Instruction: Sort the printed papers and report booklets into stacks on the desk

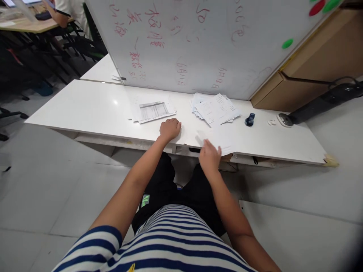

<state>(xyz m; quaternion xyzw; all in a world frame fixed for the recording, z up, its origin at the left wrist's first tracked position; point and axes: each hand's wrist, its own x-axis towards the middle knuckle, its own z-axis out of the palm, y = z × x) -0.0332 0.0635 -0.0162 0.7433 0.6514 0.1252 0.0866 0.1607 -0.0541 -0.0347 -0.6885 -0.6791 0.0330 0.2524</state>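
My left hand (170, 129) rests on the white desk near its front edge, with the fingers curled in and nothing visible in them. Just beyond it lies a small stack of papers (154, 110), the top sheet printed with a grey table. My right hand (210, 155) is over the desk's front edge, fingers apart and slightly blurred. A loose white sheet (227, 139) lies by its fingers, one edge reaching the desk's front; I cannot tell if they touch. Behind that sheet is a messy pile of papers (217, 108), some with handwriting.
A whiteboard (181, 49) with red writing and magnets stands along the back of the desk (85, 102). To the right are a dark blue object (250, 119), a small white piece (271, 122), a black cylinder (326, 100) and cardboard boxes (306, 92). Another person (70, 13) sits far left.
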